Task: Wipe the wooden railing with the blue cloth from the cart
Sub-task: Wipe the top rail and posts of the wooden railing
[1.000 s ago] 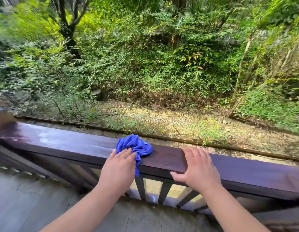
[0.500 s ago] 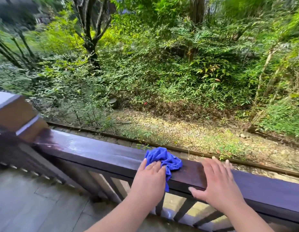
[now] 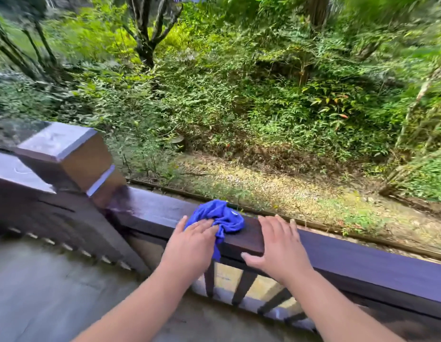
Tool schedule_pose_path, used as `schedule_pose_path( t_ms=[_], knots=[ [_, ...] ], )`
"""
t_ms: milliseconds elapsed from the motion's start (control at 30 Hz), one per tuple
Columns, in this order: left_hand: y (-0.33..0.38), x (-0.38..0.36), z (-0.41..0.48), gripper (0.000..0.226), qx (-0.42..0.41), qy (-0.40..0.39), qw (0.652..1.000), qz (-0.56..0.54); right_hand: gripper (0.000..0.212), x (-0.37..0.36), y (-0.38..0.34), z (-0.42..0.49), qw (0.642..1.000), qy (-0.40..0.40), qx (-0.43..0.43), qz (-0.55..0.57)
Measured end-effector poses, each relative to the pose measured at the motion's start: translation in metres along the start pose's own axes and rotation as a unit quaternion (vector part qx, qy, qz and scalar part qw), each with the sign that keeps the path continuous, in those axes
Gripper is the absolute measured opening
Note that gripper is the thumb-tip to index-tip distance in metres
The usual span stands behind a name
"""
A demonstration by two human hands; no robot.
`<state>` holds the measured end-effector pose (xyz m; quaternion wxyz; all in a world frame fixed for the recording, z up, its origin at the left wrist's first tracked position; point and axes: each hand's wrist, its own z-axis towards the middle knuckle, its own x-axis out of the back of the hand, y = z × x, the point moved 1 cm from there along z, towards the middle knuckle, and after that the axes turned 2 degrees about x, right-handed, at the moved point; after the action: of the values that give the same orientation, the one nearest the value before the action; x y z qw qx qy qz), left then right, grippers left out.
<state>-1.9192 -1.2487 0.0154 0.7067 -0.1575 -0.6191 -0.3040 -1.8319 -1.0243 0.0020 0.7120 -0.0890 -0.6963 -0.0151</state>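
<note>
Head view, the only one. Two bare hands rest on one dark wooden railing (image 3: 362, 257), which runs from about nine o'clock in the picture down toward four o'clock.

The left hand (image 3: 192, 245) lies flat, fingers stretched and nearly together, pressing on the near part of one blue cloth (image 3: 224, 217). It does not clasp the cloth; the palm and fingers lie on top of it. The cloth is bunched on the rail's top face near the middle of the picture, and a strip of it hangs down the near side of the rail, just at three o'clock of the left hand.

The right hand (image 3: 280, 245) is at three o'clock of the cloth, just beside it but not touching it. It is open, fingers spread over the top of the rail and thumb against the near face, with nothing in it.

At ten o'clock of the left hand stands one square post (image 3: 66, 159) with a flat cap, where the rail ends. The rail top between post and cloth shines as if wet. Under the rail, between the two forearms, three upright balusters (image 3: 244, 285) show clearly; more to the right are too blurred to count. The floor (image 3: 41, 292) fills the seven o'clock corner. Beyond the rail lie gravel ground (image 3: 276, 183) and dense green plants (image 3: 239, 95).
</note>
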Motion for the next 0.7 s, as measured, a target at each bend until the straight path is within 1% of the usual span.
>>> schedule_pose_path(
  t_ms=[100, 200, 333, 433, 700],
  knots=[
    [-0.047, 0.012, -0.009, 0.033, 0.018, 0.016, 1.000, 0.003, 0.110, -0.003, -0.030, 0.015, 1.000, -0.001, -0.012, -0.010],
    [-0.069, 0.015, -0.012, 0.035, 0.043, 0.005, 0.999, 0.009, 0.108, -0.003, -0.036, 0.017, 1.000, 0.010, -0.025, -0.016],
    [-0.056, 0.007, -0.009, 0.039, 0.089, -0.009, 0.996, 0.004, 0.109, 0.001, -0.036, 0.016, 0.999, 0.000, -0.033, -0.028],
    [-0.046, 0.005, -0.008, 0.048, 0.101, -0.025, 0.994, 0.023, 0.110, 0.001, -0.037, 0.016, 0.999, -0.006, -0.036, -0.040],
    [-0.034, 0.013, -0.005, 0.040, 0.108, -0.055, 0.989, 0.083, 0.110, -0.004, -0.032, 0.014, 0.999, 0.003, -0.026, -0.030]
  ],
)
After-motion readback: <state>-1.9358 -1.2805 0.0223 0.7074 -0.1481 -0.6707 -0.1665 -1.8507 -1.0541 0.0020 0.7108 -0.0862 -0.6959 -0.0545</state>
